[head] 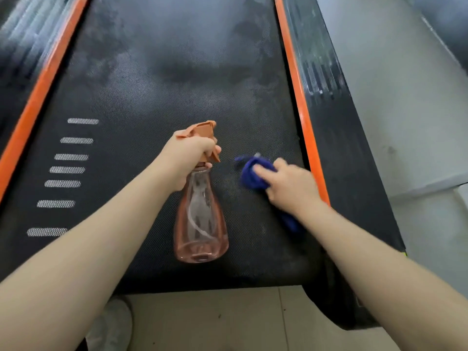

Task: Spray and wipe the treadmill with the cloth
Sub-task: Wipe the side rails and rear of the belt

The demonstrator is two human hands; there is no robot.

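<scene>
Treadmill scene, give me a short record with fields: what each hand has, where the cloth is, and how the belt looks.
left hand: left hand grips the neck of the spray bottle, fingers on the orange trigger
bottle: clear pink, held above the belt, looks nearly empty
right hand: right hand holds the blue cloth
cloth position: on the belt, near the right orange stripe
belt look: black, with dull grey patches farther up
floor: pale tiles below the belt end

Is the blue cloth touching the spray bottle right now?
Apart. The head view shows a strip of bare black treadmill belt between the blue cloth, under the right hand, and the spray bottle in the left hand.
</scene>
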